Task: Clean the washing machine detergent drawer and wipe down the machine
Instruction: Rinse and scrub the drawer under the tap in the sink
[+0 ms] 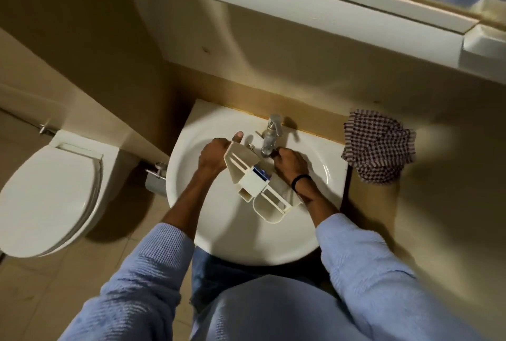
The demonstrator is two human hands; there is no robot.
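- Drawer (254,179) sits in the middle of the frame, held over the sink (246,242) basin. It is tilted, and I can't tell if it touches the bowl.
- Its long axis runs diagonally, from the upper-left end just under the tap (271,135) to the lower-right end near the basin's front right.
- Left hand (213,157) grips the upper-left end, thumb up over the edge and fingers hidden behind the drawer.
- Right hand (290,165) is just right of the drawer's upper end, below the spout. Its fingers are curled, but it's too blurred for me to tell what, if anything, they hold.
- Both hands are at the tap end. The lower-right end is free.
- My call: we're at the rinse step, and the next move turns on keeping the upper end under the spout.
- I can't make out any water flow.
- Cloth (377,149) lies at the right of the sink, nearer the right hand.
- Toilet (46,198) is at the left edge, well apart.
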